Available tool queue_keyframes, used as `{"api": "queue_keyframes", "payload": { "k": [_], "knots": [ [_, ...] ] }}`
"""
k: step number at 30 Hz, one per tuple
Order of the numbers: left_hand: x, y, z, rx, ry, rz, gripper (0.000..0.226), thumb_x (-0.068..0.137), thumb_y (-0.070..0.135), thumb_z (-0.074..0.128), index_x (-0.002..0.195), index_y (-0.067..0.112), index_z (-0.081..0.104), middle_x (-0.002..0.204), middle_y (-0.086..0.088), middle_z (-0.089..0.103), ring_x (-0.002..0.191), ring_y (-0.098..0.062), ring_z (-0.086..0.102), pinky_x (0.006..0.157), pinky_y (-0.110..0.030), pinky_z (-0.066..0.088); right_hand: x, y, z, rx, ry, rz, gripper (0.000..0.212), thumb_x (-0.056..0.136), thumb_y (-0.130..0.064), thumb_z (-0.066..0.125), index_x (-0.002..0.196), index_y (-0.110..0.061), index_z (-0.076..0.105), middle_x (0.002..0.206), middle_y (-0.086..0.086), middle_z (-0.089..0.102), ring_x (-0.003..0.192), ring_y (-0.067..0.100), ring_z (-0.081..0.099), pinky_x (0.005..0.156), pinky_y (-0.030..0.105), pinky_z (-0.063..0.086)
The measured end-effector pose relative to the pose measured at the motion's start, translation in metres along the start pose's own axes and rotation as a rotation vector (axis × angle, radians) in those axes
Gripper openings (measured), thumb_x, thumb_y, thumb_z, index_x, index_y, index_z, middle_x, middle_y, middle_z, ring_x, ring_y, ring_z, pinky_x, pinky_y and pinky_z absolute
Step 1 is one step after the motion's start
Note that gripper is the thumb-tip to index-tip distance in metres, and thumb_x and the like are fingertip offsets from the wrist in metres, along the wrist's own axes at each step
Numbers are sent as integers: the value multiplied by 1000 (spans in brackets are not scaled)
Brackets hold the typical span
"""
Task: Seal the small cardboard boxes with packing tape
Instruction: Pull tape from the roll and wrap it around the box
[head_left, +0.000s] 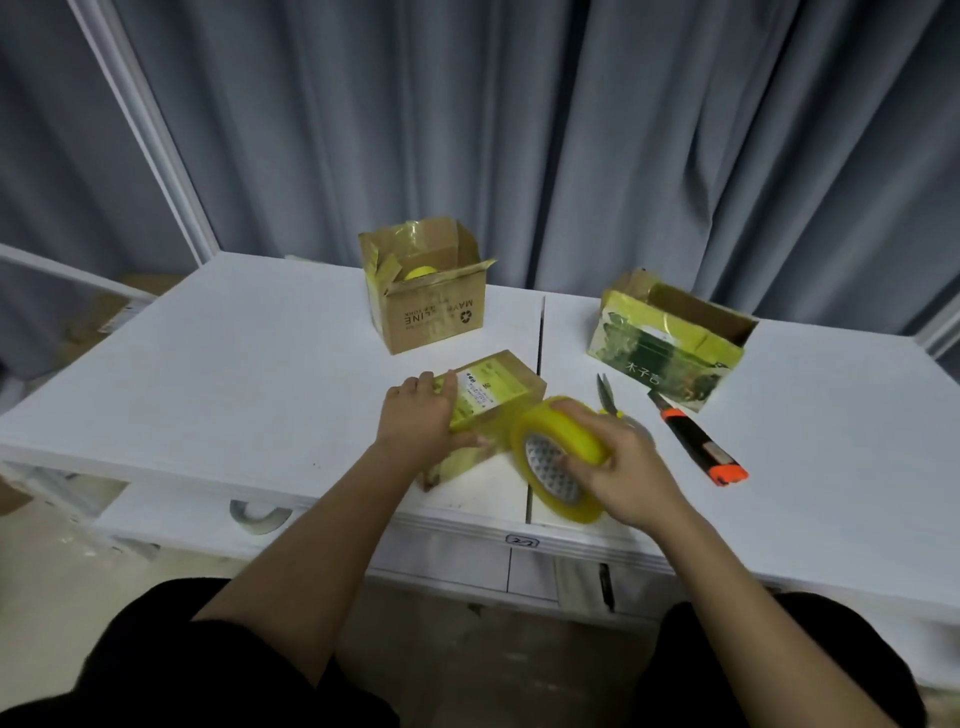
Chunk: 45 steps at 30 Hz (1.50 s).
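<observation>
A small flat cardboard box (493, 387) with a white label and yellowish tape lies near the table's front edge. My left hand (418, 415) lies on its left end, fingers over the top and thumb against the near side. My right hand (618, 467) grips a large roll of yellow packing tape (558, 452), held on edge just right of the box. A stretch of tape seems to run from the roll to the box's near side. An open brown box (431, 306) stands behind. An open green-printed box (670, 348) stands at the right.
Scissors (608, 397) and an orange-and-black utility knife (698, 441) lie right of the roll. The white table (234, 364) has a seam down its middle. Grey curtains hang behind. Another tape roll (260, 514) sits on a lower shelf at the left.
</observation>
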<state>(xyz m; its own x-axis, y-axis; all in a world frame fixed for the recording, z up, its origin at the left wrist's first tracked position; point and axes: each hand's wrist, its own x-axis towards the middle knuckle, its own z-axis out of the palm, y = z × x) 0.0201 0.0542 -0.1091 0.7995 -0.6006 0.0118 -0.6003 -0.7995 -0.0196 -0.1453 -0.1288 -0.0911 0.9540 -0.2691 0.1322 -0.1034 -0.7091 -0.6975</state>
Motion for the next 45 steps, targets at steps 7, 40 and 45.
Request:
{"api": "queue_keyframes", "payload": {
  "k": [7,40,45],
  "knots": [
    [19,-26,-19,-381,-214,-17,86,68,82,52,133,26,47,132,-2,56,107,-22,57,88,-33,44,8,-9,4,6,131,-52,58,78,-41,70,128,-57,44,104,-10,61,93,9,55,73,26,43],
    [22,-15,25,-209,59,-69,74,92,62,31,151,21,15,160,-1,9,147,-21,5,116,-42,18,32,-65,-1,-222,307,-134,56,83,-47,59,137,-47,44,91,-2,59,82,21,56,64,30,39],
    [28,-11,24,-207,-9,-15,73,92,63,30,152,23,14,160,1,5,147,-19,-1,117,-44,15,0,-21,16,-190,64,121,64,86,-37,62,140,-52,32,127,3,57,112,25,55,79,34,48]
  ]
}}
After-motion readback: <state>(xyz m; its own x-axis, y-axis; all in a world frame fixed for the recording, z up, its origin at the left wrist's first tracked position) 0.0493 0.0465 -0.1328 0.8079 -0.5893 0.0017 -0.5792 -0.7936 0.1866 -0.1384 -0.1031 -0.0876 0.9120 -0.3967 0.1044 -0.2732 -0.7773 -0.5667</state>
